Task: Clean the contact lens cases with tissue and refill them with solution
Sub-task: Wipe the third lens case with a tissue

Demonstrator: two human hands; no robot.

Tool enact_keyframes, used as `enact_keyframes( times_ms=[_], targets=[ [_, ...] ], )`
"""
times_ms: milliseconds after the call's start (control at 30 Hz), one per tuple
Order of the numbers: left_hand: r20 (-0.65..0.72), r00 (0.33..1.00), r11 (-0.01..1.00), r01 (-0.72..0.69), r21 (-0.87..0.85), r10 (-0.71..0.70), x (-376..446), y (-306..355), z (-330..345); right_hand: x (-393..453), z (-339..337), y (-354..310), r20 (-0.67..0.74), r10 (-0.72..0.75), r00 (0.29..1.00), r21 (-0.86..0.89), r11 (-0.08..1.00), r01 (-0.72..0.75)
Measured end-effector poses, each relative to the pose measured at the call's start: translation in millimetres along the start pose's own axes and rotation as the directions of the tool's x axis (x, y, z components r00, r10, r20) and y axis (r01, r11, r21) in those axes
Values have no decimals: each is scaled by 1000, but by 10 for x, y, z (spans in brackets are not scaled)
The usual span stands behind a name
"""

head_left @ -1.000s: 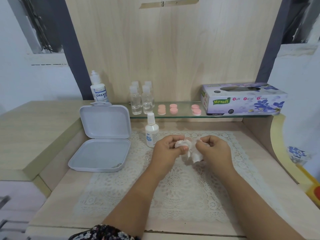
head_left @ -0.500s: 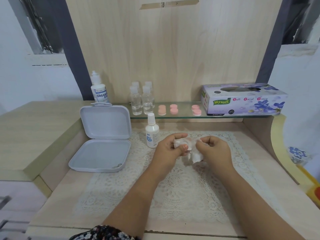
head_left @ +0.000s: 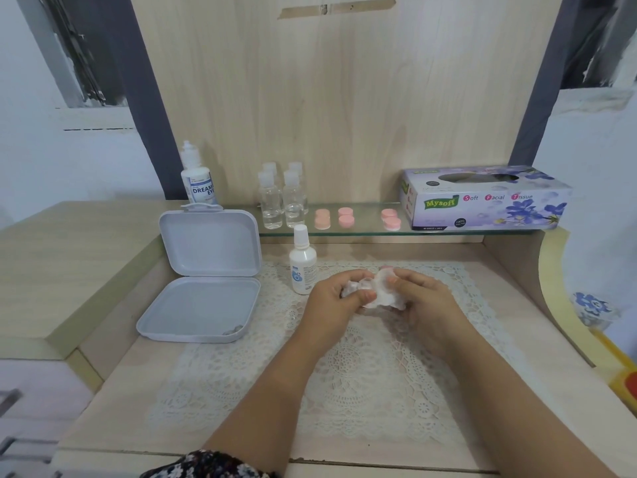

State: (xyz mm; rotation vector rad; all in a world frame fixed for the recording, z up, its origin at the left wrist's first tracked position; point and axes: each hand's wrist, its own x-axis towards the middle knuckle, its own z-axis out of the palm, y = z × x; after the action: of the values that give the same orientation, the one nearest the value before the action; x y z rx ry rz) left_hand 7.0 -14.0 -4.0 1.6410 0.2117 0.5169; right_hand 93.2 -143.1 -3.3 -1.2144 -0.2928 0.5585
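Above the lace mat (head_left: 344, 374), my left hand (head_left: 331, 305) and my right hand (head_left: 424, 301) meet around a crumpled white tissue (head_left: 381, 294). The left hand pinches a clear contact lens case (head_left: 362, 284), mostly hidden by the tissue and fingers. The right hand's fingers press the tissue against it. A small white solution bottle (head_left: 302, 262) stands just left of my hands. Pink lens case caps (head_left: 345, 216) lie in pairs on the glass shelf (head_left: 365, 231). The tissue box (head_left: 482, 198) sits at the shelf's right end.
An open white plastic box (head_left: 203, 277) lies at the left of the mat. A larger solution bottle (head_left: 197, 177) stands behind it. Several small clear bottles (head_left: 282, 201) stand on the shelf. A raised wooden ledge (head_left: 62, 257) borders the left side.
My hands have kept rubbing the tissue on the case; the right hand has shifted slightly left and the tissue has turned between the fingers.
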Motion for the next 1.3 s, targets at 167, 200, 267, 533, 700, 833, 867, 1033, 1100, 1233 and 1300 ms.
enact_keyframes(
  times_ms=[167, 200, 267, 533, 700, 833, 867, 1033, 1100, 1233, 1300],
  targets=[
    [-46, 999, 999, -26, -25, 25, 6, -20, -11, -23, 10, -28, 9, 37, 999, 74, 997, -37],
    [-55, 998, 999, -30, -25, 29, 10, -20, -13, -28, 20, -28, -21, 40, 999, 66, 997, -39],
    [-83, 996, 999, -35, -23, 33, 24, -24, -25, -29, 20, -16, -76, 32, 997, 10, 999, -31],
    [-178, 984, 996, -6, 89, 22, 96, -110, -92, -72, -10, -15, 30, 61, 998, -161, 985, -56],
    [-105, 994, 948, 26, 318, 8, 115, -177, -108, -46, -80, -117, 95, 46, 994, -61, 997, -40],
    [-75, 997, 867, 34, 497, 5, 126, -229, -113, -15, -100, -137, 84, -18, 996, 63, 998, 13],
    [-64, 998, 846, 28, 532, 8, 127, -235, -113, -3, -107, -132, 66, -23, 998, 80, 997, 18],
    [-45, 999, 809, 24, 587, 3, 124, -230, -106, 18, -124, -122, 41, -24, 999, 121, 992, 19],
    [-45, 999, 817, 30, 576, -4, 121, -220, -112, -3, -121, -137, 74, -34, 997, 135, 991, 24],
    [-74, 996, 858, 5, 513, 39, 104, -173, -114, -31, -114, -145, 146, -31, 989, 155, 988, 8],
    [-101, 991, 916, -46, 398, 94, 55, -95, -108, -43, -98, -149, 158, -33, 987, 145, 989, 9]
  ],
)
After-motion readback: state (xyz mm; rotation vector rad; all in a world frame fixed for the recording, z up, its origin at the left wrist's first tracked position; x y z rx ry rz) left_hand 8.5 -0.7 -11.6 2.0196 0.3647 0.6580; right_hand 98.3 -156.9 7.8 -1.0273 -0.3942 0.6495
